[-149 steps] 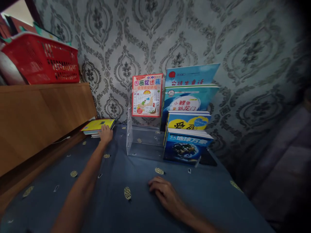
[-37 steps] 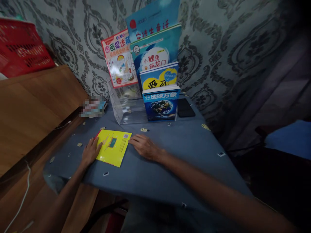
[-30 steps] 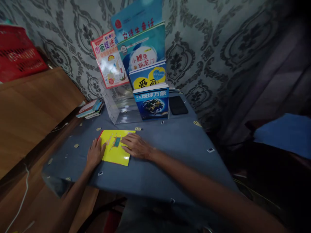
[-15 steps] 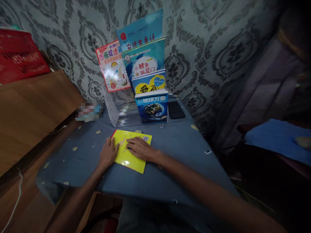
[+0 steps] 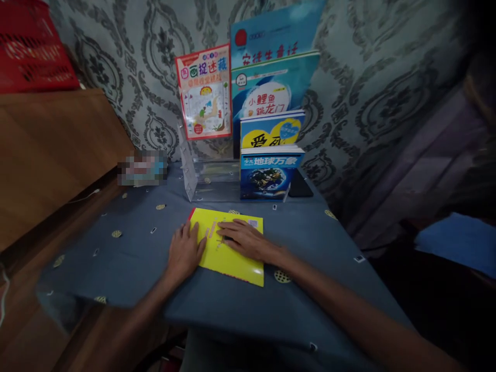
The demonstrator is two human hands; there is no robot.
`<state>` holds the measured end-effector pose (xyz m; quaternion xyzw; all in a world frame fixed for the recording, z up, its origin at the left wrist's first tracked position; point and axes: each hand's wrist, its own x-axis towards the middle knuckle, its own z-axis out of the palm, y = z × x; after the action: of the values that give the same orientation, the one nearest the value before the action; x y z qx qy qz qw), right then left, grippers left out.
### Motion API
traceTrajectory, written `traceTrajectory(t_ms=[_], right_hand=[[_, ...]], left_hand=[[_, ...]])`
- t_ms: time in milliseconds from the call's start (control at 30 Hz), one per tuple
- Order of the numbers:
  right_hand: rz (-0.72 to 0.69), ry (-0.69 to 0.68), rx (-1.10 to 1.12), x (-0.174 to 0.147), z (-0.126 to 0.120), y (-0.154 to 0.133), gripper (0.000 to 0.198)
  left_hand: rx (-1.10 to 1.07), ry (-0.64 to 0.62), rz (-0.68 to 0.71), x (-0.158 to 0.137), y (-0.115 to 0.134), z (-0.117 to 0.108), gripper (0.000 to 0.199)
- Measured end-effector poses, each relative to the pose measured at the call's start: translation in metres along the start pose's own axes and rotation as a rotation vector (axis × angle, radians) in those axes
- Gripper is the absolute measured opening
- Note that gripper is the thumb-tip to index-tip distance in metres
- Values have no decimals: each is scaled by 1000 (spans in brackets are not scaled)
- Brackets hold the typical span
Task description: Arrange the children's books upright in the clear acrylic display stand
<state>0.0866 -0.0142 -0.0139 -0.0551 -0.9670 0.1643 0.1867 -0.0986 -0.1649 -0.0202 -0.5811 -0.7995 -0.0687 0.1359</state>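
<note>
A yellow book (image 5: 233,264) with a red spine edge lies flat on the cloth-covered table. My left hand (image 5: 185,250) rests on its left edge, fingers stretched out and slightly apart. Across the upper right part of the cover lies my right hand (image 5: 248,241), flat with extended fingers, hiding some of the print. Neither hand grips the book. Behind it, a clear tiered stand (image 5: 217,188) holds upright books: a red-bordered one (image 5: 207,98) at the left, and at the right an earth-picture book (image 5: 269,178) in front of several blue ones.
A black phone (image 5: 301,187) lies right of the stand. A blurred-out item (image 5: 141,169) sits at the table's back left. Further left, a red basket (image 5: 34,51) stands on a wooden cabinet (image 5: 58,160). A blue cloth (image 5: 457,245) is at the right.
The whole view has shifted, so the stand and table appear further right and the stand faces me more squarely. Both hands stay on the yellow book with little visible change.
</note>
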Motion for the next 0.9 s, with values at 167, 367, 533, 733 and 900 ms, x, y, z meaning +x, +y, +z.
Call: traceTrajectory(t_ms=[167,367,533,733,900], right_hand=[[83,30,-51,-14,-12,4,31],[209,47,-197,-35,-23,2,27],[332,72,-338,-54,-22,1,25],[403,100,-414,-71,-20,-6,28],[444,81,-379,-72,-25,-7,28]], left_hand=[[-45,16,108,-9,21,-13,50],[-132,-7,236,-7,51,-19,43],[-194,-79,305,1,74,-20,42],[-283,-93,415,8,77,-19,39],[-193,-125,456,25,73,-26,31]])
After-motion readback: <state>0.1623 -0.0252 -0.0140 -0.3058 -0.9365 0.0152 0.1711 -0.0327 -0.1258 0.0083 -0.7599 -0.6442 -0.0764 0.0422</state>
